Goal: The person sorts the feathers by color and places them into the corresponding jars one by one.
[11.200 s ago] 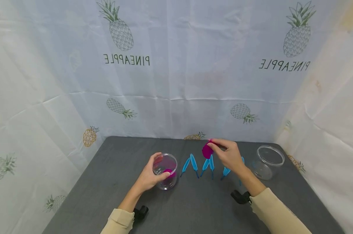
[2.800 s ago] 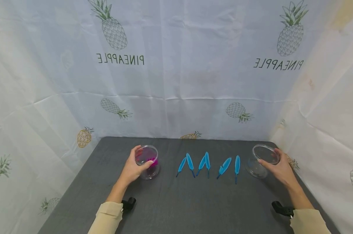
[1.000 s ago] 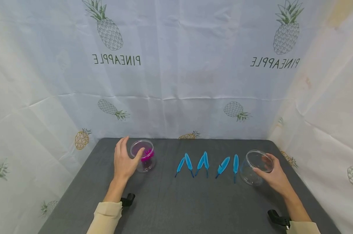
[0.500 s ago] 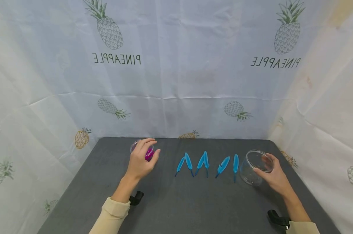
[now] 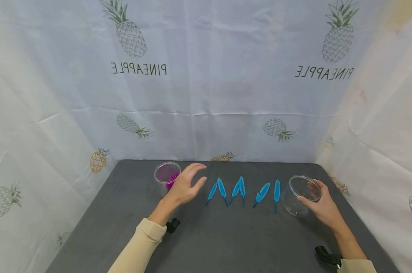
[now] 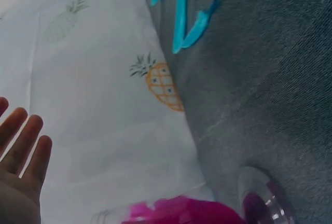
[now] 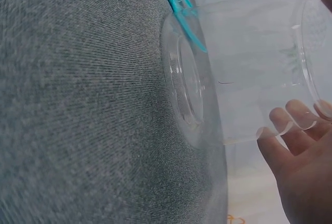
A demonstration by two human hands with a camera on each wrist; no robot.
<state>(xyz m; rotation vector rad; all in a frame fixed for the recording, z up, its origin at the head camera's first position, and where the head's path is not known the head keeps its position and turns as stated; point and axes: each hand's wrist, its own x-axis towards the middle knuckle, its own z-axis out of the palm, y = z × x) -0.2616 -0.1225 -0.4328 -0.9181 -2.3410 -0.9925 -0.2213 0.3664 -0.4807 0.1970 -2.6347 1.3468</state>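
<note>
Feathers (image 5: 242, 185) lie on the table (image 5: 219, 242) between the left grip (image 5: 184, 187), loose and holding nothing, and the right grip (image 5: 323, 203), curled round the clear jar (image 5: 290, 203), so I judge this a reach calling for a light pinch next.

Our left hand (image 5: 184, 186) has let go of the clear round plastic jar (image 5: 162, 182) of magenta pieces (image 5: 171, 182) and swung toward the slim blue feathers (image 5: 242, 185), while our right hand (image 5: 323, 207) has brought a second clear plastic jar (image 5: 294, 198) nearer them.
</note>
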